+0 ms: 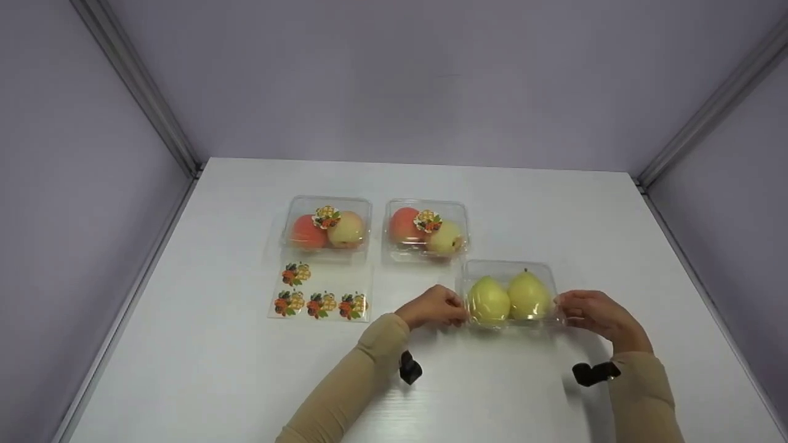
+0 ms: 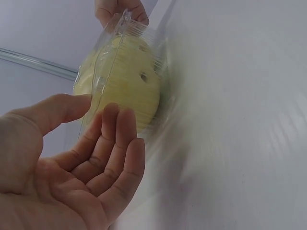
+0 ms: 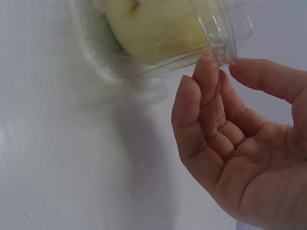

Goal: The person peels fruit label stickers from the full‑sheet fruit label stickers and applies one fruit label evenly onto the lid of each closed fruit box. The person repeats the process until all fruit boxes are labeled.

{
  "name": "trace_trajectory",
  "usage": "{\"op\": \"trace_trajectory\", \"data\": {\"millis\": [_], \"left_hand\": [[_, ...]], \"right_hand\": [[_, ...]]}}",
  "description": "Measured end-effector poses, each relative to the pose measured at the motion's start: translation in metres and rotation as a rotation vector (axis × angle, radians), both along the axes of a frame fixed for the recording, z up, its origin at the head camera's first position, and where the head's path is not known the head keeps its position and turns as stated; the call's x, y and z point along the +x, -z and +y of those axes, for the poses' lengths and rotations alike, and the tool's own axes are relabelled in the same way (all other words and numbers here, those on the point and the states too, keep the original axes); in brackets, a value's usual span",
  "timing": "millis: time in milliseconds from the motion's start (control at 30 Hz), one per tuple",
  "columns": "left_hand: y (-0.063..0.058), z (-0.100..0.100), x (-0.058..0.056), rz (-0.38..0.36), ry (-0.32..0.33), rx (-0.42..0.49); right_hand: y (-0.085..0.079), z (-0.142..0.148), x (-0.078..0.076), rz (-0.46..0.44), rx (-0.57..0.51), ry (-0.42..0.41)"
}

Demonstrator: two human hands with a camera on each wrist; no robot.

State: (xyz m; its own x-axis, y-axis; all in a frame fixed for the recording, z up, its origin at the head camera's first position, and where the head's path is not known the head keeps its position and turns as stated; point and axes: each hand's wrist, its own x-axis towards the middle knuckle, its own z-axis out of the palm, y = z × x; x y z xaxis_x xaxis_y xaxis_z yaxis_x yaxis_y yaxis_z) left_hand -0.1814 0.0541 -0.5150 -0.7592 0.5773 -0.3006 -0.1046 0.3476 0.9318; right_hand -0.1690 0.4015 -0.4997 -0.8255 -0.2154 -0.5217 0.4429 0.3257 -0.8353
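Two yellow-green pears lie side by side in a clear plastic clamshell box with its lid down. At the box's left front corner, my left hand pinches the rim between thumb and fingertips. My right hand grips the opposite rim the same way, thumb on one face and fingers on the other, as the right wrist view shows. Through the clear wall, one pear appears close to the right fingers. No sticker is visible on this box's lid.
Behind and to the left stand two similar boxes, the left box and the middle box, each holding a reddish and a pale fruit under a round fruit sticker. A sticker sheet with several stickers lies in front of the left box.
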Motion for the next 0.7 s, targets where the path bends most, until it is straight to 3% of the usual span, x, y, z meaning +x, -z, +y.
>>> {"op": "trace_trajectory", "data": {"millis": [367,700], "left_hand": [[0.001,-0.010,-0.003,0.032,0.030,-0.020],[0.000,-0.023,0.000,0.016,0.011,-0.023]], "right_hand": [[-0.001,-0.011,0.000,0.004,0.003,-0.013],[-0.002,-0.021,0.001,0.011,-0.031,-0.037]]}}
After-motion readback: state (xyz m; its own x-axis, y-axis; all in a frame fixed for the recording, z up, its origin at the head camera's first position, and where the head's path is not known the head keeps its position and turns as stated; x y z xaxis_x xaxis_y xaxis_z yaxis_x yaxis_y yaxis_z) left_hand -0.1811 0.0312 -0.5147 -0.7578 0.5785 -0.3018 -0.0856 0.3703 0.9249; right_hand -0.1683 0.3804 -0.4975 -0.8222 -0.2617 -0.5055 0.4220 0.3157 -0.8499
